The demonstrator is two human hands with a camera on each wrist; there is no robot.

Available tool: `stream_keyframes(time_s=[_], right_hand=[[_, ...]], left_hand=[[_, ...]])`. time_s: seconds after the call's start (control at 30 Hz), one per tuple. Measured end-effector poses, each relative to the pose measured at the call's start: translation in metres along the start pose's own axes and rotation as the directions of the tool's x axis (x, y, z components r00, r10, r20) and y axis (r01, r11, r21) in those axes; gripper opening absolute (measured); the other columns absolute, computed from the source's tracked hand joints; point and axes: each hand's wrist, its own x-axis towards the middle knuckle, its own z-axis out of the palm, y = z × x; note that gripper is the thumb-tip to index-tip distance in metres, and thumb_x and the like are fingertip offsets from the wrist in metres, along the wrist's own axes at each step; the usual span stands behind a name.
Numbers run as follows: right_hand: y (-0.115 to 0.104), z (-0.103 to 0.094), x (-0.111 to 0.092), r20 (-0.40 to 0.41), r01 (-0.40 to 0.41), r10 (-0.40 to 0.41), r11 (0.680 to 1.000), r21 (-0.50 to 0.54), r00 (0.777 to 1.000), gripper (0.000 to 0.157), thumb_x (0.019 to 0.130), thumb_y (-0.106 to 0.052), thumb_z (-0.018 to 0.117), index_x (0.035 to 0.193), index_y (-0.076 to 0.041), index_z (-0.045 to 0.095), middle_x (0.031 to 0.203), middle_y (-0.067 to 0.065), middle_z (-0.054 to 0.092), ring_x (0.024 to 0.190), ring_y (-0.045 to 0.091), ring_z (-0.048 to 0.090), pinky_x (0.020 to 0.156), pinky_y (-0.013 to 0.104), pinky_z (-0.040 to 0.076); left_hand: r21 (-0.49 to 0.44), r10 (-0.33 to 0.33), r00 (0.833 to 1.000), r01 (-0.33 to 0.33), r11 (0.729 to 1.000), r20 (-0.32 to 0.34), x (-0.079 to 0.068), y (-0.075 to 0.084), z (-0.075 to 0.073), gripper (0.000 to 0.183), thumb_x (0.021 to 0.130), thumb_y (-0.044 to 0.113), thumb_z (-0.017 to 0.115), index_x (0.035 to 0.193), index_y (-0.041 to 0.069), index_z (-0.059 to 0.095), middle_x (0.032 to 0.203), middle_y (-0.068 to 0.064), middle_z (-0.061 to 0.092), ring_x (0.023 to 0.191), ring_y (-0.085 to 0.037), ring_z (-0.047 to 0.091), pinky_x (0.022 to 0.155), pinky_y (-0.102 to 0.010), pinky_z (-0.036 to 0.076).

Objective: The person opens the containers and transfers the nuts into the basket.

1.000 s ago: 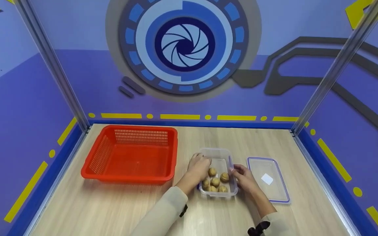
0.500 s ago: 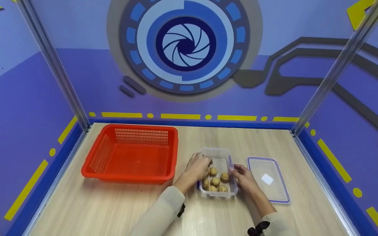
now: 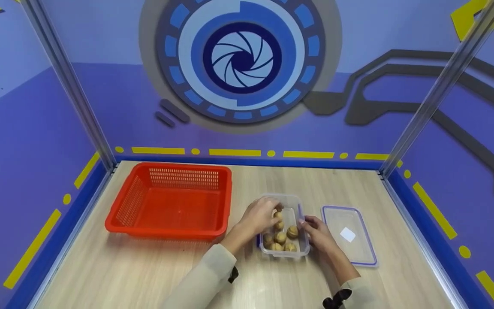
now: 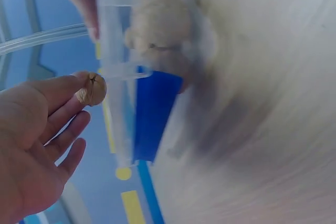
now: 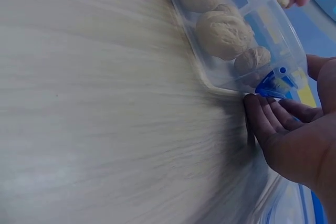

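A clear plastic food container (image 3: 284, 254) with blue latches stands on the table and holds several walnuts (image 3: 280, 237). My left hand (image 3: 259, 216) is over its left rim. In the left wrist view, the thumb and index finger pinch one walnut (image 4: 95, 89) up at rim height, while the other fingers are spread. On the container's right side, my right hand (image 3: 320, 235) grips the wall, thumb at the rim. Its fingers (image 5: 265, 114) lie against the outside below a blue latch (image 5: 275, 83) in the right wrist view.
A red plastic basket (image 3: 170, 234) with slotted walls stands at the left. To the right of the container lies its clear lid (image 3: 360, 249) with a blue seal and a white label (image 3: 347, 234). Printed panels and metal posts enclose the table (image 3: 247, 283).
My left hand has risen slightly and shifted right over the container, and a walnut now shows at its fingertips. The right hand stays at the container's side.
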Motion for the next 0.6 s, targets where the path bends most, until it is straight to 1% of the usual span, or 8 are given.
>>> stream_keyframes(time_s=[0.17,0.27,0.37,0.47,0.6], right_hand=[[0.0,0.0,-0.001,-0.005,0.0,0.0,1.0,0.011,1.0,0.051,0.108,-0.025,0.064,0.143,0.009,0.052,0.135,0.026,0.062,0.126,0.039,0.059,0.106,0.057,0.05],[0.001,0.0,-0.001,0.007,-0.002,0.002,1.0,0.026,1.0,0.049,0.108,-0.023,0.063,0.144,0.009,0.052,0.135,0.027,0.061,0.125,0.038,0.059,0.106,0.057,0.05],[0.001,0.0,-0.001,0.007,-0.008,0.008,1.0,0.021,1.0,0.049,0.108,-0.022,0.063,0.144,0.009,0.052,0.137,0.027,0.061,0.126,0.037,0.059,0.107,0.057,0.049],[0.001,0.0,0.0,0.011,-0.002,0.002,1.0,0.017,1.0,0.048,0.109,-0.02,0.06,0.145,0.01,0.05,0.137,0.027,0.06,0.127,0.038,0.059,0.108,0.059,0.049],[0.001,0.001,0.001,0.022,0.02,-0.021,0.999,0.048,1.0,0.043,0.109,-0.014,0.058,0.142,0.013,0.05,0.131,0.028,0.062,0.122,0.038,0.061,0.104,0.059,0.051]], left_hand=[[-0.137,-0.008,1.0,0.007,0.991,-0.004,-0.008,0.009,-0.02,0.026,0.096,0.025,0.081,0.119,0.014,0.075,0.114,0.002,0.076,0.109,-0.016,0.07,0.097,-0.033,0.057],[-0.19,-0.015,1.0,0.011,0.982,-0.021,-0.014,0.013,-0.033,0.028,0.097,0.027,0.08,0.122,0.014,0.075,0.118,0.002,0.075,0.11,-0.016,0.07,0.098,-0.032,0.057],[-0.218,-0.004,0.998,-0.01,0.976,-0.063,-0.019,0.014,-0.046,0.029,0.096,0.027,0.081,0.121,0.014,0.074,0.117,0.002,0.075,0.107,-0.013,0.07,0.097,-0.03,0.057],[-0.249,0.002,0.995,-0.027,0.968,-0.101,-0.024,0.013,-0.059,0.029,0.096,0.026,0.082,0.121,0.013,0.074,0.114,0.002,0.075,0.104,-0.011,0.069,0.096,-0.029,0.057],[-0.303,-0.018,0.991,-0.024,0.953,-0.133,-0.032,0.004,-0.075,0.03,0.097,0.026,0.081,0.123,0.013,0.073,0.114,0.003,0.074,0.103,-0.012,0.068,0.098,-0.029,0.056]])
